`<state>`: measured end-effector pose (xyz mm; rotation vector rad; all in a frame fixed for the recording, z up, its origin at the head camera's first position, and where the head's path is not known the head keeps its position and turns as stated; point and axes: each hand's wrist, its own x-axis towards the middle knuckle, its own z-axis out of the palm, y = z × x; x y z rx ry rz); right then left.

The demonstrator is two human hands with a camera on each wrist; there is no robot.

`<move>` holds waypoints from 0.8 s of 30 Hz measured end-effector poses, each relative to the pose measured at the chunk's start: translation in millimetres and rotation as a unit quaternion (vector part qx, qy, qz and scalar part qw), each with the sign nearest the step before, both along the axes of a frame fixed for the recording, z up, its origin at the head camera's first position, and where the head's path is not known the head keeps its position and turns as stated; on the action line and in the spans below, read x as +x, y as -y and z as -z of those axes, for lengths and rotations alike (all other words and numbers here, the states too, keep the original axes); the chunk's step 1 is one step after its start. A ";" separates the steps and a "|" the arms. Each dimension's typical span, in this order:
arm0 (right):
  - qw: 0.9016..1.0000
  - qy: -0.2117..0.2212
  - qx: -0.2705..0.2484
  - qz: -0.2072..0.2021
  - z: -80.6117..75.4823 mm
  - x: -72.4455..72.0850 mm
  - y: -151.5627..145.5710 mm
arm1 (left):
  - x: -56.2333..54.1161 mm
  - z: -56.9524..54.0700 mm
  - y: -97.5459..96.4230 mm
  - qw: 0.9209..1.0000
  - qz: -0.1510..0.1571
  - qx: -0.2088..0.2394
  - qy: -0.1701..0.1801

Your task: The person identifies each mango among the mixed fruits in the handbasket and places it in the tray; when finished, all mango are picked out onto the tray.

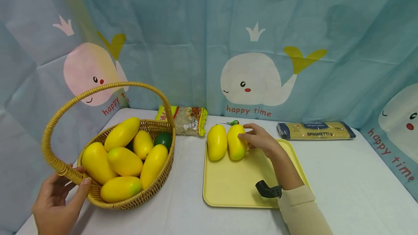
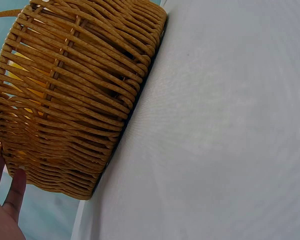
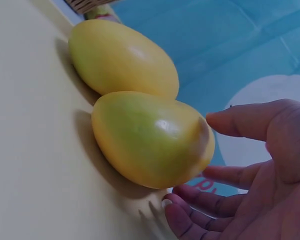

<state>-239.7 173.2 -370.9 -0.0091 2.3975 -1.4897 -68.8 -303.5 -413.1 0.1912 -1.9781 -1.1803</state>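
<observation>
At the left in the head view, a wicker basket (image 1: 126, 205) with a tall handle holds several yellow mangoes (image 1: 125, 161) and a dark green rounded fruit (image 1: 164, 140). My left hand (image 1: 57, 200) grips its near left rim at the foot of the handle, thumb on the outer side. Two more mangoes lie side by side on the far left of a yellow tray (image 1: 235, 188). Beside the right one of them, the mango (image 3: 150, 140), is my right hand (image 1: 261, 140), its fingers spread and parted around the fruit's far end, thumb tip right at the skin.
Behind the basket lies a printed clear-and-yellow food bag (image 1: 191, 120). A small green and red item (image 1: 233, 122) sits beyond the tray, and a spaghetti pack (image 1: 315, 131) lies at the back right. A whale-print curtain (image 1: 183, 46) hangs close behind the white table (image 1: 186, 195).
</observation>
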 end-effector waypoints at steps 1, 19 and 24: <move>1.000 -0.003 0.003 -0.001 -0.8 0.1 -0.3 | 0.0 0.0 0.1 1.000 0.000 -0.001 0.000; 0.969 -0.218 0.107 -0.046 -39.5 38.3 59.4 | 0.5 -1.6 -0.8 1.000 0.006 -0.002 0.001; 0.955 -0.268 0.086 -0.097 -42.2 52.4 93.1 | 0.7 -1.6 0.0 1.000 0.006 -0.002 -0.001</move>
